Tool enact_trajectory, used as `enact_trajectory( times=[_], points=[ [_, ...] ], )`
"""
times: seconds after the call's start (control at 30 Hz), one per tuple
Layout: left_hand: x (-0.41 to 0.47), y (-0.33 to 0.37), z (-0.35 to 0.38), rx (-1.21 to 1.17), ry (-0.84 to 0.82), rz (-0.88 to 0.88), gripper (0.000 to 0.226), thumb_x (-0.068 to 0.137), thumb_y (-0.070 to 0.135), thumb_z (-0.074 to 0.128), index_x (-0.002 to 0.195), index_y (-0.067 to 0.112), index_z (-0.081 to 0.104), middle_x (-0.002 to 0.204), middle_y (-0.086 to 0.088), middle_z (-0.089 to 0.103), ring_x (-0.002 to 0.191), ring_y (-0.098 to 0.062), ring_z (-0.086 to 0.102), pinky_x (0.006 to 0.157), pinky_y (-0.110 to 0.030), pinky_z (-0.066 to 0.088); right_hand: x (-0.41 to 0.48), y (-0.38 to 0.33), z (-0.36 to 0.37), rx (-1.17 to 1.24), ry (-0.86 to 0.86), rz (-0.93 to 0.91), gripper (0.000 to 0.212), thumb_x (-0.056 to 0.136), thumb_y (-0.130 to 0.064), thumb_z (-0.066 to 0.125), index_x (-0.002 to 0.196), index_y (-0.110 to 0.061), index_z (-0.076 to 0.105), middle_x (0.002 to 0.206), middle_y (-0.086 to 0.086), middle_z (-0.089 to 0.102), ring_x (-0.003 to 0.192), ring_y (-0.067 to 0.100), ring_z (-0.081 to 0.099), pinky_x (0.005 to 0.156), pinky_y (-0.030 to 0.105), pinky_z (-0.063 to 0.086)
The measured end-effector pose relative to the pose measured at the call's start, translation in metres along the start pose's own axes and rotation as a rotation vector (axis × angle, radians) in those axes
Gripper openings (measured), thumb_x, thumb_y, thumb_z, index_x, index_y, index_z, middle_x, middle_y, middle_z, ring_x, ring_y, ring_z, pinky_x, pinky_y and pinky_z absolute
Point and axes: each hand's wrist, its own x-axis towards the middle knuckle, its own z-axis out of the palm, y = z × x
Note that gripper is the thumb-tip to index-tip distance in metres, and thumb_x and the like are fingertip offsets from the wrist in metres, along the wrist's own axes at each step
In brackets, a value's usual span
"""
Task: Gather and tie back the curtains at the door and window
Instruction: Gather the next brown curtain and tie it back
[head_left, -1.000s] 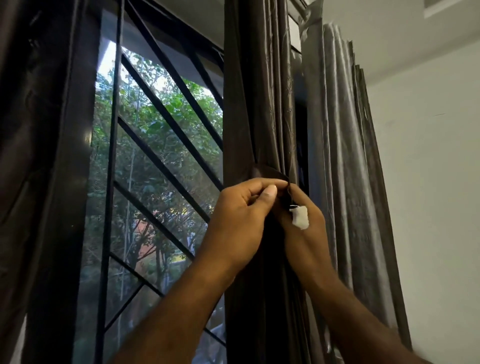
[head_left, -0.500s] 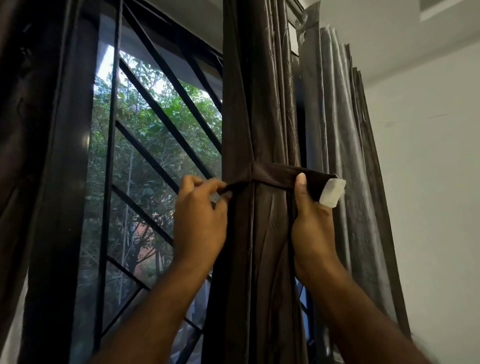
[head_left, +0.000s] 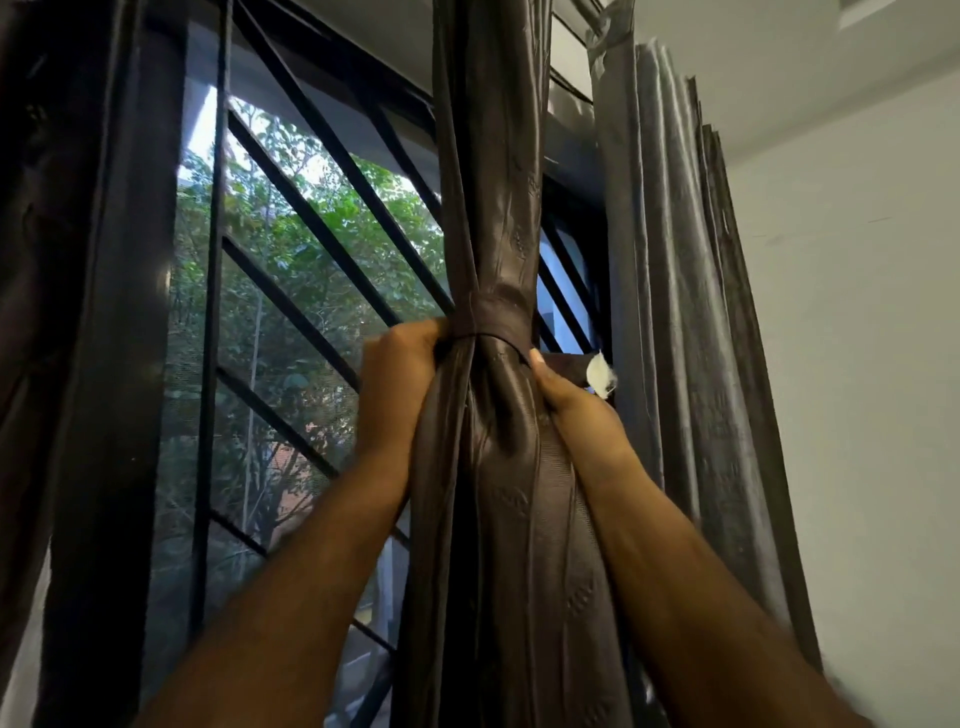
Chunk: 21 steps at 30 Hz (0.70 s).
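**Band pulled tight round the brown curtain**

I see the brown curtain (head_left: 493, 208) hanging down the middle of the view, now cinched to a narrow waist by the tie-back band (head_left: 493, 325). Half a second ago the band lay loose and flat across a wider bundle.

My left hand (head_left: 400, 374) sits at the band's 9 o'clock, hard against the cloth. Its fingers are curled and grip the band at that edge, though the band's end is hidden from me. Earlier this hand stood out toward the window grille (head_left: 311, 234), clear of the curtain, pinching the end.

My right hand (head_left: 571, 405) is at the band's 4 o'clock. The thumb lies on the folds just under the band, and the fingers are wrapped behind, holding the other end. The white patch (head_left: 600, 374) on that end sticks out at 3 o'clock, as before, but it has turned more edge-on.

The grey curtain (head_left: 691, 312) hangs at 3 o'clock of the brown one, just beside the patch, with the wall (head_left: 857, 364) beyond it.
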Motion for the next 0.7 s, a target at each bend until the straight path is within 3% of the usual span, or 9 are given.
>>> enact_trajectory(
  times=[0.07, 0.13, 0.2, 0.3, 0.4, 0.5, 0.57, 0.63, 0.7],
  points=[
    [0.001, 0.004, 0.000, -0.499, -0.233, -0.245, 0.035, 0.090, 0.006, 0.058, 0.063, 0.019, 0.075, 0.055, 0.009, 0.068, 0.054, 0.000, 0.065, 0.053, -0.010, 0.048, -0.002, 0.000, 0.000, -0.095, 0.024, -0.027, 0.049, 0.095, -0.035, 0.063, 0.048, -0.028, 0.076, 0.059, -0.008, 0.074, 0.058, 0.006, 0.072, 0.067, 0.024, 0.054],
    [0.000, -0.004, -0.003, -0.924, -0.451, -0.470, 0.030, 0.090, 0.018, 0.052, 0.078, 0.016, 0.080, 0.076, -0.004, 0.076, 0.072, -0.018, 0.073, 0.062, -0.028, 0.058, -0.007, -0.001, 0.000, -0.089, 0.026, -0.060, 0.031, 0.094, -0.035, 0.065, 0.071, -0.021, 0.080, 0.068, -0.003, 0.078, 0.062, 0.009, 0.075, 0.055, 0.020, 0.056],
    [-0.001, -0.010, -0.009, -1.161, -0.592, -0.602, 0.045, 0.090, 0.041, 0.051, 0.103, 0.006, 0.077, 0.100, -0.016, 0.075, 0.093, -0.031, 0.072, 0.076, -0.038, 0.058, -0.011, 0.001, 0.003, -0.047, 0.047, -0.100, 0.018, 0.093, -0.032, 0.067, 0.104, -0.018, 0.072, 0.090, 0.006, 0.080, 0.080, 0.020, 0.078, 0.067, 0.030, 0.063],
    [-0.002, -0.003, -0.003, -1.049, -0.700, -0.561, 0.067, 0.083, 0.059, 0.063, 0.122, 0.004, 0.067, 0.123, -0.021, 0.067, 0.112, -0.034, 0.066, 0.089, -0.042, 0.055, -0.015, 0.007, 0.012, -0.040, 0.062, -0.171, 0.020, 0.095, -0.024, 0.066, 0.111, -0.012, 0.068, 0.103, 0.015, 0.077, 0.096, 0.032, 0.075, 0.090, 0.052, 0.059],
    [0.003, 0.008, 0.005, -0.857, -0.567, -0.626, 0.050, 0.069, 0.032, 0.083, 0.108, 0.002, 0.074, 0.110, -0.025, 0.071, 0.089, -0.031, 0.073, 0.075, -0.040, 0.060, -0.018, 0.010, 0.012, -0.070, 0.023, -0.196, 0.014, 0.097, -0.022, 0.064, 0.103, -0.016, 0.074, 0.098, 0.010, 0.079, 0.092, 0.026, 0.076, 0.089, 0.050, 0.060],
    [0.004, 0.006, 0.008, -0.868, -0.474, -0.677, 0.045, 0.071, 0.021, 0.080, 0.108, -0.001, 0.072, 0.113, -0.029, 0.068, 0.096, -0.040, 0.069, 0.086, -0.052, 0.058, -0.019, 0.012, 0.000, -0.314, 0.136, -0.299, 0.016, 0.090, -0.034, 0.072, 0.085, -0.019, 0.076, 0.093, 0.009, 0.077, 0.088, 0.029, 0.075, 0.083, 0.056, 0.059],
    [0.002, 0.005, 0.008, -0.839, -0.432, -0.676, 0.040, 0.071, 0.022, 0.080, 0.105, 0.001, 0.074, 0.110, -0.028, 0.070, 0.098, -0.043, 0.069, 0.089, -0.054, 0.056, -0.018, 0.011, -0.009, -0.441, 0.282, -0.428, 0.015, 0.085, -0.036, 0.077, 0.074, -0.030, 0.070, 0.111, 0.005, 0.066, 0.095, 0.026, 0.070, 0.082, 0.052, 0.060],
    [0.002, 0.002, 0.011, -0.791, -0.404, -0.656, 0.035, 0.069, 0.023, 0.082, 0.098, 0.005, 0.077, 0.102, -0.025, 0.073, 0.091, -0.040, 0.072, 0.086, -0.050, 0.058, -0.018, 0.007, -0.015, -0.456, 0.274, -0.514, 0.014, 0.084, -0.030, 0.078, 0.080, -0.038, 0.067, 0.129, -0.006, 0.051, 0.106, 0.018, 0.066, 0.087, 0.041, 0.060],
    [0.003, 0.000, 0.013, -0.752, -0.397, -0.641, 0.036, 0.065, 0.026, 0.083, 0.095, 0.007, 0.078, 0.097, -0.022, 0.075, 0.087, -0.037, 0.073, 0.082, -0.046, 0.058, -0.016, 0.003, -0.021, -0.366, 0.192, -0.540, 0.014, 0.085, -0.022, 0.077, 0.089, -0.027, 0.064, 0.138, -0.009, 0.048, 0.104, 0.020, 0.070, 0.079, 0.035, 0.062]
  ],
)
